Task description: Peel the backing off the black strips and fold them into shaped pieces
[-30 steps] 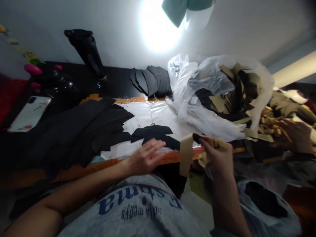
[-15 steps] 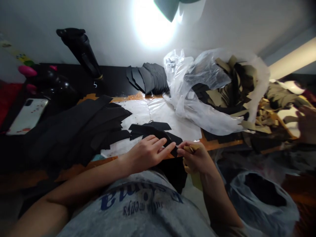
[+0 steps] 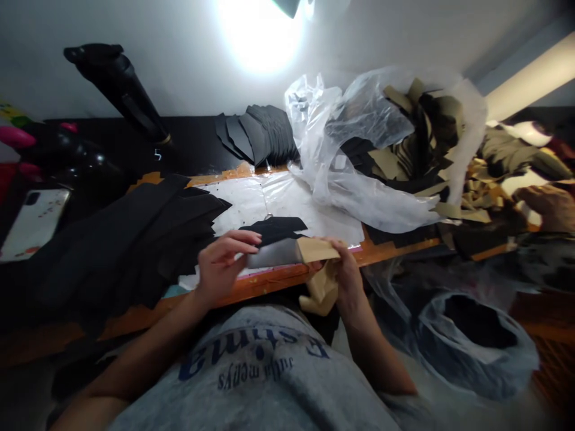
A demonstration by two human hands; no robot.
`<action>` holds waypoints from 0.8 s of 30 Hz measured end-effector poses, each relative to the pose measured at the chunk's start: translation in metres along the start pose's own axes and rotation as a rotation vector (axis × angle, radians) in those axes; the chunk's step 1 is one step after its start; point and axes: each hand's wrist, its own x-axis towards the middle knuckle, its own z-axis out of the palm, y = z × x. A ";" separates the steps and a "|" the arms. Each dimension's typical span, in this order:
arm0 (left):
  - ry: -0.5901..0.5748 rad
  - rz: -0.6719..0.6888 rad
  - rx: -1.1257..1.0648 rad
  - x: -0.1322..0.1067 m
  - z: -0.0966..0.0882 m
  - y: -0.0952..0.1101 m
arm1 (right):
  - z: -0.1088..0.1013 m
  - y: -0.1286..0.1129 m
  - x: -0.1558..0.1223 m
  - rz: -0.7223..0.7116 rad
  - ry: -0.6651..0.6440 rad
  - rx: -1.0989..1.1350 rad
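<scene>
A tan-backed cut piece (image 3: 287, 252) is bending lightly between the fingers, looking soft and floppy, so its edge is the place to pinch. The right hand (image 3: 344, 269) is gripping its tan end; the left hand (image 3: 222, 269) is half-open beside its dark end, and whether it is gripping, I cannot tell.

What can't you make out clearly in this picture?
- Head view: the left hand and right hand hide the ends of the flat tan-and-grey sheet piece, so its full shape is unseen.
- Head view: the crinkled clear plastic bag veils the black and tan cut scraps inside it.
- Head view: the right edge cuts off another person's hand.
- Head view: the left edge cuts off the speckled white phone.
</scene>
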 end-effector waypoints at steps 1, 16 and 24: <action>0.084 -0.063 -0.049 -0.001 -0.007 -0.003 | -0.009 0.001 0.004 0.002 0.062 0.058; -0.631 0.054 0.409 0.020 0.013 0.005 | -0.025 -0.016 -0.025 -0.127 -0.219 -0.569; -0.654 -0.340 0.095 -0.014 0.029 -0.003 | -0.019 -0.015 -0.040 -0.415 -0.289 -0.845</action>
